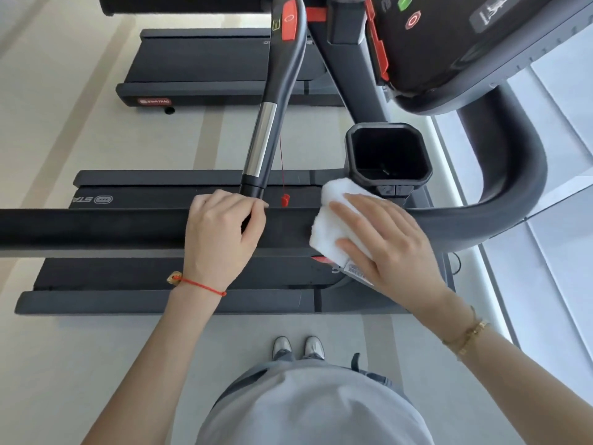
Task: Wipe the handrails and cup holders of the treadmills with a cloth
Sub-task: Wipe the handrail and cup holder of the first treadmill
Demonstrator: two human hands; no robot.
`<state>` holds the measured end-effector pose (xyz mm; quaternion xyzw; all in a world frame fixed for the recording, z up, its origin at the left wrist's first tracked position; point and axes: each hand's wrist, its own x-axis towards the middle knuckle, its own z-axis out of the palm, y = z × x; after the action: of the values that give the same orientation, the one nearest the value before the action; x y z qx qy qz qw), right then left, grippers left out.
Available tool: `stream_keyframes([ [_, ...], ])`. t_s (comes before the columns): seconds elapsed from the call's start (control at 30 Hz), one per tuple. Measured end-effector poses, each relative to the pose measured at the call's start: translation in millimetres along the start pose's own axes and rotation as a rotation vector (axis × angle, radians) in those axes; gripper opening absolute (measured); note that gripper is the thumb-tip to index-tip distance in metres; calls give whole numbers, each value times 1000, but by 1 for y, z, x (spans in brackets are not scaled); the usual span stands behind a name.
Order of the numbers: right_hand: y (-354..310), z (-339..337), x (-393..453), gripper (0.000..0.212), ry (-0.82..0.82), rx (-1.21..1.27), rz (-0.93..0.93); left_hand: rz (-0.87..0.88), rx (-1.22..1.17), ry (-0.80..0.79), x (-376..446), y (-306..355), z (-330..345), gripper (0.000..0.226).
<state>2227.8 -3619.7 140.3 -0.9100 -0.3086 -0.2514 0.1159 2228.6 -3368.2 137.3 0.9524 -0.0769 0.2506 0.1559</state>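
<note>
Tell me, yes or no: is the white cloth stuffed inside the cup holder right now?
No, the white cloth lies on the black handrail under the right hand, beside the cup holder, not in it.

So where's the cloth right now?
In the head view, right of centre: the cloth lies on the handrail under the right hand, just below the cup holder.

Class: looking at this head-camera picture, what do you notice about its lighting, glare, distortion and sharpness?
Head view: even, soft daylight with faint shadows; a bright glare streak on the chrome grip; wide-angle bending curves the handrail and the treadmill decks; the right hand on the white cloth is crisp, and the console at the top is stretched.
</note>
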Motion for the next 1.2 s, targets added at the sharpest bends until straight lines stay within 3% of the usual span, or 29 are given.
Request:
stream_keyframes([
  [0.13, -24, 20, 19, 34, 120, -51, 69, -5, -14, -19, 1, 1, -1, 39],
  [0.37, -33, 38, 15, 45, 156, -93, -144, -3, -8, -1, 0, 0, -1, 39],
  [0.53, 4, 23, -21, 41, 212, -160, 48, -37, -19, 9, -1, 2, 0, 39],
  [0.67, -29, 32, 8, 33, 245, -147, 167, -40, 3, 27, 0, 2, 3, 44],
  [0.77, -60, 42, 29, 34, 180, -79, 77, -19, 30, 27, -1, 1, 5, 43],
  [0.9, -36, 27, 16, 36, 123, -109, -41, -4, -7, 46, -1, -1, 4, 39],
  [1.07, -6, -4, 20, 34, -70, 33, 80, -23, -12, 82, -3, -6, 0, 29],
  [1.2, -16, 4, 73, 31, -362, 94, 135, -87, 28, 126, -11, -10, -1, 29],
])
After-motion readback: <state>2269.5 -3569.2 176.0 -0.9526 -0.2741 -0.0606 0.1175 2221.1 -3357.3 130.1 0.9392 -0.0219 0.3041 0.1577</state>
